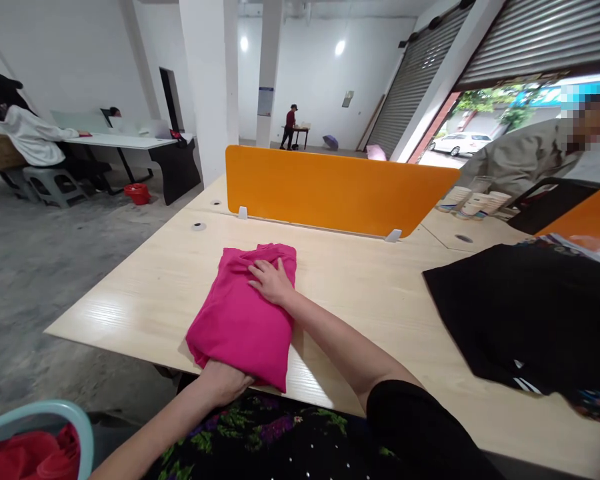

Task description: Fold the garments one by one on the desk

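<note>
head view had us at a pale desk (365,280), our two bare hands on a folded pink cloth (250,320). the cloth lay left of the middle of the desk, its near end by the front edge, with a few creases across its far end. our right hand (270,280) rested on top of it toward the far right, grip open, fingers spread and palm down. our left hand (225,383) reached under the near end; its fingers were hidden by the cloth, so we could not tell whether that grip was open or closed.

beyond the cloth an orange divider (337,190) stood upright on two small brackets. to our right, well apart from the pink cloth, a black garment (525,313) with short white stripes lay spread on the desk, and a patterned cloth (597,405) showed from beneath its near edge. past the right end of the divider we had a cluster of cups (475,205), with a person in a drab jacket (523,157) close by. low on our left, a light blue tub (83,427) held red cloth (35,457). farther off on the left, a red bin (137,194) stood on the floor beside a white table (125,141).
</note>
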A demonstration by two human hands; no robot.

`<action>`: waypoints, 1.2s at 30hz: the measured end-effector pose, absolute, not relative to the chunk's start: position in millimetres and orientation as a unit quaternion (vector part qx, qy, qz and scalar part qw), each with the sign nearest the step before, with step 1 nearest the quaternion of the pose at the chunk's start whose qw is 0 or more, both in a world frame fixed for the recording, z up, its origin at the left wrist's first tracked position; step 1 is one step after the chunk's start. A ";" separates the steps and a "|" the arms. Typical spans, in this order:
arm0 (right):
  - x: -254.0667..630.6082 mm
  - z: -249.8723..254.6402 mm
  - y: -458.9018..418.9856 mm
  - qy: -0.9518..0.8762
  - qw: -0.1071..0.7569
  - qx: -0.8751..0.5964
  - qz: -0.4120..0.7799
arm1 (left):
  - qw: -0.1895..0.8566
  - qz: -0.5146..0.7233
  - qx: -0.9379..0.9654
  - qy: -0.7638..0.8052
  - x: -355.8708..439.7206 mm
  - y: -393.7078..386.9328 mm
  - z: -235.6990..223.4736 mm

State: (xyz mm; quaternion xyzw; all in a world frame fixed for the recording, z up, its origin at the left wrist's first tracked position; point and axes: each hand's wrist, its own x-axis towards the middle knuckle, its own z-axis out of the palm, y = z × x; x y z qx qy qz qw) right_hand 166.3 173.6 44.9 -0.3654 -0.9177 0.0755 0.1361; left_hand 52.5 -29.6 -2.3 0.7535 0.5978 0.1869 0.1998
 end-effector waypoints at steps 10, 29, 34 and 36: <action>150.2 45.7 238.2 -0.929 0.082 -0.358 0.049 | 0.148 0.020 0.769 0.621 63.1 -39.3 15.5; 219.5 45.9 212.1 -0.822 0.075 -0.562 0.051 | 0.415 0.672 0.173 0.588 54.0 -43.7 31.5; 249.2 40.3 187.0 -0.805 0.079 -0.576 0.117 | 0.410 0.649 0.143 0.625 26.4 -72.6 29.8; 251.6 39.4 184.8 -0.800 0.092 -0.576 0.138 | 0.399 0.648 0.143 0.633 23.7 -77.9 27.7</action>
